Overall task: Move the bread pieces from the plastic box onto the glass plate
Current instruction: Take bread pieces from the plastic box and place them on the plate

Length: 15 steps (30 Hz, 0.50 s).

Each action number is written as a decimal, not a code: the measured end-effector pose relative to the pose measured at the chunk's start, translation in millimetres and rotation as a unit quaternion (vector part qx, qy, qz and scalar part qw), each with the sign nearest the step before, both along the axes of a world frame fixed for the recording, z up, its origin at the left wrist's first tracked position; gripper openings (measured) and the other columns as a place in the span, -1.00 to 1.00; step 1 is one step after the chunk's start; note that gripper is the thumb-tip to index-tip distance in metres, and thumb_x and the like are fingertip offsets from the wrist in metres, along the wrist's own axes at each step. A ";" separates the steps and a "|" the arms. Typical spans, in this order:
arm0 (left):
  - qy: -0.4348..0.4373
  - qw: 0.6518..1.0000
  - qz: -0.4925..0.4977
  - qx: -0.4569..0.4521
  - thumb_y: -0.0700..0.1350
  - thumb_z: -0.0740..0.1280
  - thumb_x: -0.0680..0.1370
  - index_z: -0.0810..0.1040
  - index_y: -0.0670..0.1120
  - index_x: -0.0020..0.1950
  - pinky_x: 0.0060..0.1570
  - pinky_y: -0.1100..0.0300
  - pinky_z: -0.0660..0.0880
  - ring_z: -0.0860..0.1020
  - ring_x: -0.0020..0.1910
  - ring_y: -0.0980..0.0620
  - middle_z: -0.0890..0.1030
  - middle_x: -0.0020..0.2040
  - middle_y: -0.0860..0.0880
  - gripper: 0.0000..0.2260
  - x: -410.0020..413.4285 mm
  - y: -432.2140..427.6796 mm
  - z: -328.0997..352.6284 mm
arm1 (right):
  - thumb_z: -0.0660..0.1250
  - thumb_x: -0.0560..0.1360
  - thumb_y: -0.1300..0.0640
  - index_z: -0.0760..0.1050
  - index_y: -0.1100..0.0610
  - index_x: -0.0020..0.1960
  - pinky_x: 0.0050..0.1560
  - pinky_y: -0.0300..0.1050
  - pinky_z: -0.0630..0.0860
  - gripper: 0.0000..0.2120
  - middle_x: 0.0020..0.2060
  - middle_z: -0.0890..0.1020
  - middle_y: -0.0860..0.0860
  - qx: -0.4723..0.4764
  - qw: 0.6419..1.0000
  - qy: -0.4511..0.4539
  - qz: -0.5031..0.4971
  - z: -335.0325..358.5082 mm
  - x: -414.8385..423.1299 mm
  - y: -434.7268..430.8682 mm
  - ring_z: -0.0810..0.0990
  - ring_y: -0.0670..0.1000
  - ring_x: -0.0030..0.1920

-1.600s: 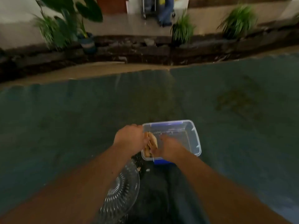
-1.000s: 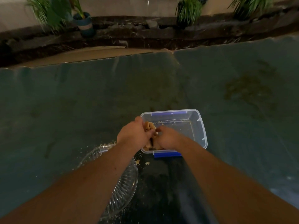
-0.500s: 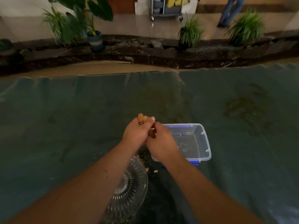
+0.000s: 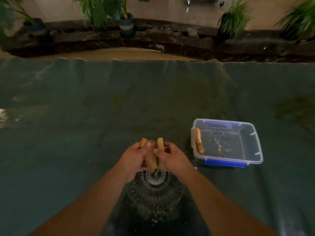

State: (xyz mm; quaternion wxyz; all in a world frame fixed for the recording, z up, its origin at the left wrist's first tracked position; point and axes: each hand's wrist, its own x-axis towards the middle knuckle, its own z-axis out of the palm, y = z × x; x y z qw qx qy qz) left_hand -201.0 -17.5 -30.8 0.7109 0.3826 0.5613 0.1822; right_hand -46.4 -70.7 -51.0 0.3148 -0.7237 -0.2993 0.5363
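Observation:
Both hands hold a stack of upright bread pieces (image 4: 151,159) just above the far part of the ribbed glass plate (image 4: 153,191), which lies near me between my forearms. My left hand (image 4: 136,157) grips the stack from the left and my right hand (image 4: 170,158) from the right. The clear plastic box (image 4: 252,142) with a blue clip stands to the right of the hands. One bread piece (image 4: 198,140) leans against the box's left wall, and crumbs cover its floor.
A dark green sheet (image 4: 85,116) covers the table, with crumbs scattered around the plate. The table's far edge (image 4: 153,60) runs across the top, with a dark stone border and potted plants (image 4: 126,23) beyond it.
Both hands lifted the bread stack out of the box and carried it left and toward me, over the plate. One piece stayed in the box.

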 end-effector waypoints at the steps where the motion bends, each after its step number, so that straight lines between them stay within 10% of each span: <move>1: 0.006 1.000 0.005 -0.006 0.00 0.27 0.70 0.64 -0.02 0.26 0.03 -0.16 0.66 0.69 0.11 -0.16 0.71 0.16 -0.16 -0.78 -6.4 -0.6 -6.6 | 0.35 0.49 -0.15 0.51 -0.09 0.28 0.04 -0.04 0.55 -0.61 0.07 0.64 -0.10 -0.020 1.000 -0.020 -0.006 -4.7 -1.8 0.2 0.60 -0.09 0.01; 7: 0.146 0.983 -0.065 0.085 -0.03 0.39 0.64 0.54 -0.01 0.36 0.05 -0.06 0.65 0.66 0.10 -0.08 0.63 0.28 -0.12 -0.70 -42.4 11.2 -36.7 | 0.30 0.58 0.00 0.34 0.06 0.50 0.10 -0.01 0.52 -0.49 0.26 0.54 0.05 -0.101 0.984 -0.140 0.029 -23.9 22.2 -10.1 0.52 0.00 0.11; 10: 0.402 0.848 -0.196 0.283 0.01 0.46 0.55 0.35 -0.03 0.52 0.25 -0.16 0.51 0.47 0.30 -0.17 0.46 0.39 -0.14 -0.42 -55.1 7.6 -50.0 | 0.35 0.55 0.00 0.23 0.06 0.52 0.25 0.09 0.48 -0.39 0.39 0.46 0.10 -0.044 0.928 -0.348 0.124 -31.9 25.6 -29.1 0.46 0.13 0.33; 15: 0.393 0.708 -0.355 0.468 0.13 0.41 0.52 0.43 -0.02 0.40 0.10 -0.07 0.56 0.46 0.20 -0.12 0.50 0.31 -0.10 -0.50 -45.2 -20.4 -64.3 | 0.31 0.54 -0.05 0.24 -0.03 0.44 0.26 0.14 0.48 -0.48 0.39 0.42 0.12 0.060 0.838 -0.449 0.305 -44.1 8.3 -40.8 0.41 0.17 0.32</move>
